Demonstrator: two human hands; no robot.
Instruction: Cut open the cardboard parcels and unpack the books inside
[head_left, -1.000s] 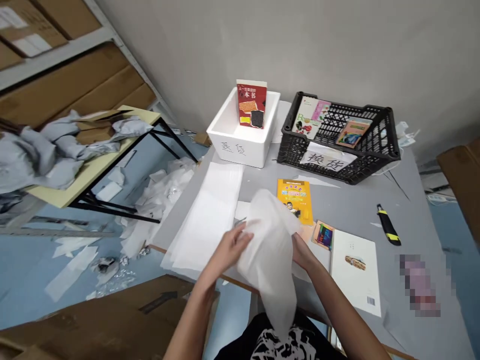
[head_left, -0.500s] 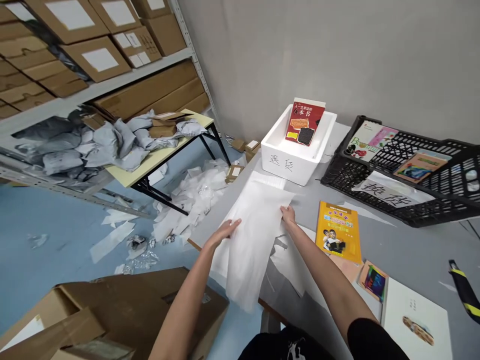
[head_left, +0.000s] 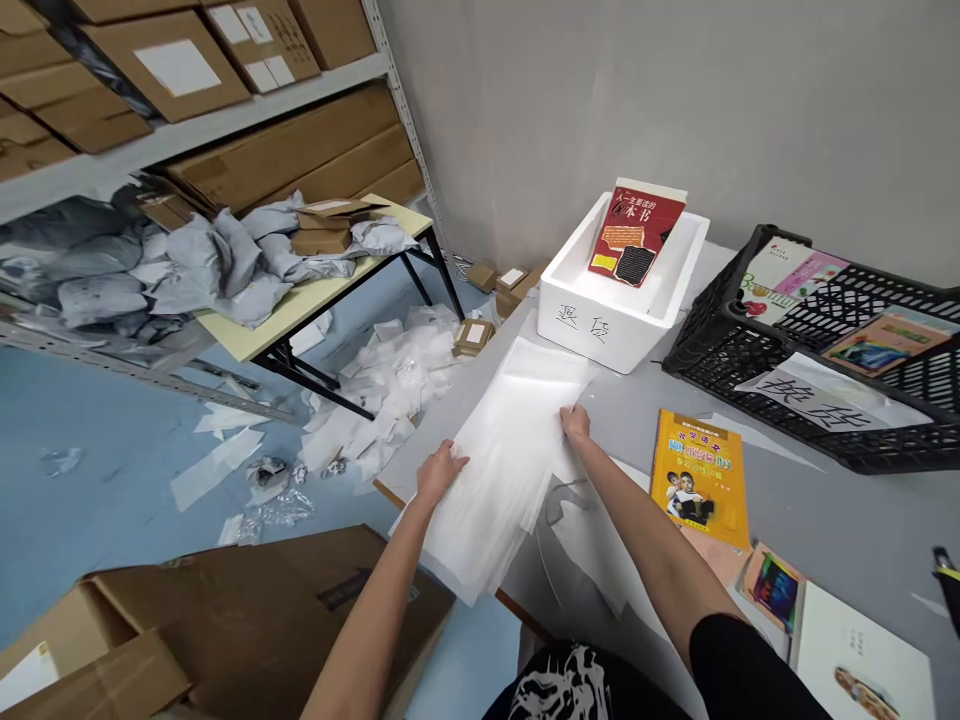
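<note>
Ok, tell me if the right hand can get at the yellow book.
Probably yes: the right hand rests on the white packing sheets close to the yellow book, with only grey tabletop between them.

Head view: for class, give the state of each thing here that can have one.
left hand, open on the white packing sheets
right hand, fingertips on the sheets
white packing sheets, stacked, overhanging table edge
white foam box, lidless
red book, leaning inside the box
yellow book, closed, flat
</note>
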